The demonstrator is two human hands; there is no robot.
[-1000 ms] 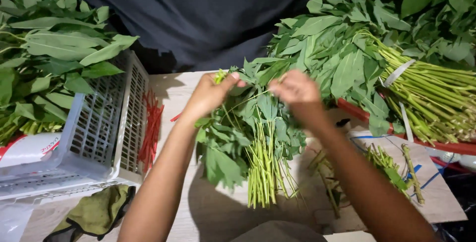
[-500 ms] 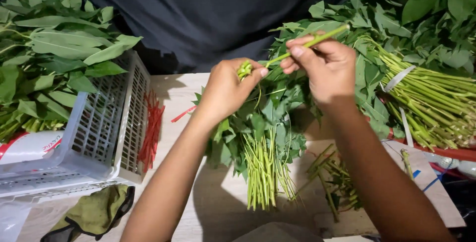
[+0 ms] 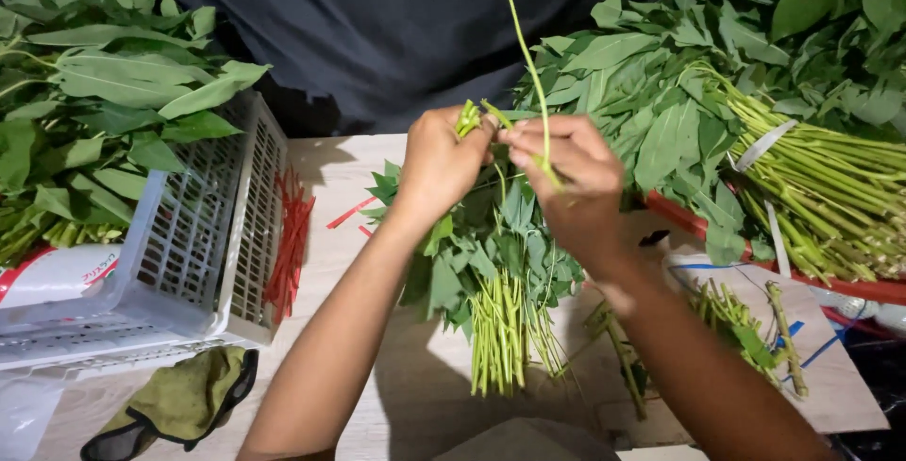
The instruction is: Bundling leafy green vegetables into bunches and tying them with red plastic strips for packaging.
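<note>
Both hands up over the middle of the counter (image 3: pixel 359 423). Left hand (image 3: pixel 442 161) closed around a short piece of green stalk (image 3: pixel 467 119), fingers curled tight. Right hand (image 3: pixel 566 173) pinching a long thin stem (image 3: pixel 525 55) that sticks up nearly vertical, slight curve; thumb and forefinger tips of the two hands almost touching. Directly below them a small bunch of leafy greens (image 3: pixel 495 282) lies on the counter, cut ends toward the person. Loose trimmed stems (image 3: pixel 746 319) lie to the right. Far right: big pile of greens (image 3: pixel 802 121), stalks banded with a white strip (image 3: pixel 760 145), resting on a red-rimmed tray (image 3: pixel 849 286). Left: white plastic basket (image 3: pixel 189 234) holding more leaves (image 3: pixel 94 112). Red ties (image 3: pixel 288 244) just beside the basket. Olive cloth (image 3: pixel 179 402) at the near-left edge.
</note>
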